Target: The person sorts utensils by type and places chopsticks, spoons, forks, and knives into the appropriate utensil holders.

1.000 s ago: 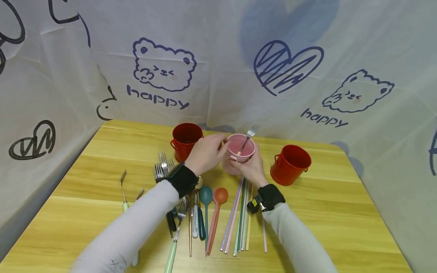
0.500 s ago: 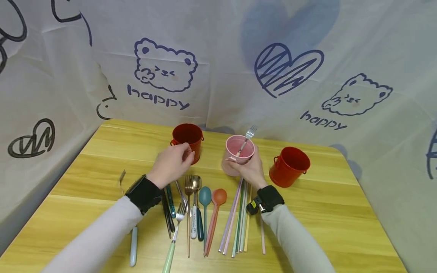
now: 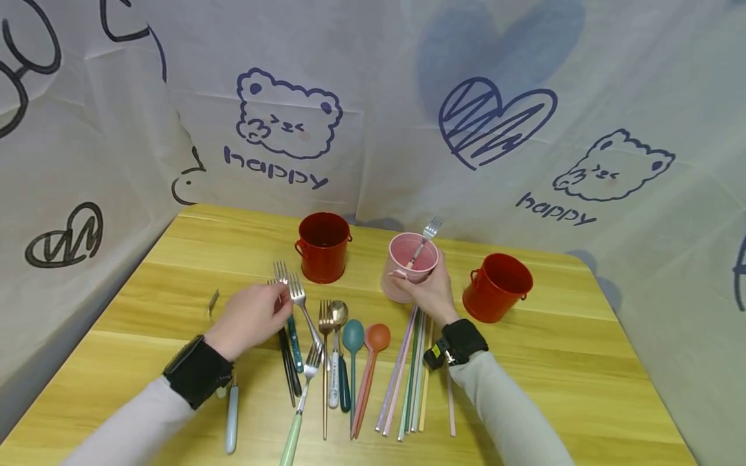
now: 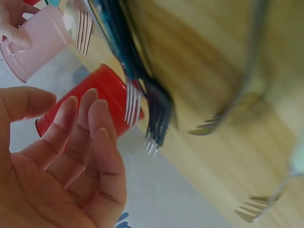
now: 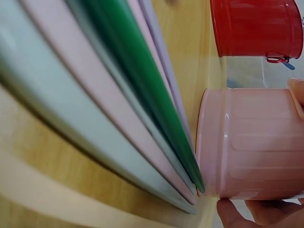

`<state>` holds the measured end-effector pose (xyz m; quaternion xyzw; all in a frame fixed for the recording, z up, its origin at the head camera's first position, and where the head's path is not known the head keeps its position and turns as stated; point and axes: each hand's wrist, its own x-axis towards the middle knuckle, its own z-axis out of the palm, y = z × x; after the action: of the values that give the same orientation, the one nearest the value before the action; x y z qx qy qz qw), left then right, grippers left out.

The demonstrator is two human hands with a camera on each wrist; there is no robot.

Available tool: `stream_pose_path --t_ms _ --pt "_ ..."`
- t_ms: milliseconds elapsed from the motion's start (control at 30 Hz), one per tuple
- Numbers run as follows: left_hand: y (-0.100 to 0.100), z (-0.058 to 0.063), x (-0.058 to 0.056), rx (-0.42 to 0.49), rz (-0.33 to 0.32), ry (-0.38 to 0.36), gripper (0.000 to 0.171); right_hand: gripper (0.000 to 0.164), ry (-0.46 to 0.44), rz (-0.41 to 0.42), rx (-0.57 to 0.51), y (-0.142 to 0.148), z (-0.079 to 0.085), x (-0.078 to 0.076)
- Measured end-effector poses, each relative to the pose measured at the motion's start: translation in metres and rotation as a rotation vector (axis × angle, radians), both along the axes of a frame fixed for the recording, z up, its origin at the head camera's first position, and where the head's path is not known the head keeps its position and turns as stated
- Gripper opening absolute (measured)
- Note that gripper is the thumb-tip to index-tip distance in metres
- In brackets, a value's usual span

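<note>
My right hand (image 3: 432,292) grips the pink bucket (image 3: 398,285) by its side, thumb near the rim. A fork (image 3: 430,232) leans inside that bucket with its tines above the rim. My left hand (image 3: 250,317) hovers over the left group of forks; the left wrist view shows its fingers loosely bent with nothing between them. Close to its fingertips are a silver fork (image 3: 298,294) and dark-handled forks (image 4: 159,111). Further right lie a gold fork (image 3: 325,323), a gold-bowled spoon (image 3: 338,314), a teal spoon (image 3: 352,335) and an orange spoon (image 3: 379,336).
Red buckets stand on both sides of the pink one, one at left (image 3: 324,255) and one at right (image 3: 497,288). Several pastel chopsticks (image 3: 408,375) lie below the pink bucket. A green-handled fork (image 3: 293,433) and a light-blue handle (image 3: 232,421) lie near the front. A drawn-on cloth (image 3: 384,129) hangs behind.
My left hand has left the pink bucket, passed in front of the left red bucket and come down to the forks at left. My right hand keeps its hold on the pink bucket.
</note>
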<state>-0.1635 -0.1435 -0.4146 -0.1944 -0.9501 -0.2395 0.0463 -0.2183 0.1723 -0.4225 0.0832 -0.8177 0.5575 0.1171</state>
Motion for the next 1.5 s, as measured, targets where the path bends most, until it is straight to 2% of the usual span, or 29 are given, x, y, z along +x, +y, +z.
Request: stream_pose_path --t_ms 100,200,300,433,600,700,867,1100,1300,1367,1500 --pt "-0.006 -0.001 0.008 -0.008 -0.001 -0.028 0.01 0.087 0.0 0.008 0.011 -0.002 0.007 0.005" --pt "-0.009 -0.003 0.014 -0.048 0.017 -0.044 0.016 0.088 -0.003 0.01 0.012 -0.001 0.006 0.003" --pt "-0.009 -0.006 0.017 -0.114 0.048 -0.07 0.025 0.09 -0.009 0.006 0.016 0.003 -0.004 -0.004" --pt "-0.008 -0.008 0.019 -0.202 0.078 -0.144 0.034 0.093 -0.018 -0.006 0.034 0.007 -0.02 -0.013" --pt "-0.003 -0.01 0.016 -0.27 0.079 -0.252 0.039 0.093 -0.004 -0.018 0.043 0.011 -0.025 -0.016" --pt "0.0 -0.01 0.013 -0.271 0.08 -0.281 0.037 0.094 0.015 -0.013 0.043 0.011 -0.022 -0.015" --pt "0.006 -0.013 0.01 -0.248 0.095 -0.315 0.036 0.09 0.032 0.015 0.01 0.006 -0.004 -0.003" --pt "0.008 -0.017 0.011 -0.189 0.121 -0.364 0.038 0.091 0.018 0.014 0.051 0.008 -0.018 -0.01" --pt "0.006 -0.017 0.01 -0.144 0.134 -0.39 0.032 0.088 -0.021 0.014 0.031 0.001 0.006 0.005" --pt "0.005 -0.018 0.01 -0.128 0.136 -0.39 0.032 0.088 -0.021 0.014 0.027 0.001 0.006 0.005" --pt "0.003 -0.017 0.011 -0.096 0.134 -0.417 0.035 0.09 -0.015 0.007 0.035 0.006 -0.008 -0.004"
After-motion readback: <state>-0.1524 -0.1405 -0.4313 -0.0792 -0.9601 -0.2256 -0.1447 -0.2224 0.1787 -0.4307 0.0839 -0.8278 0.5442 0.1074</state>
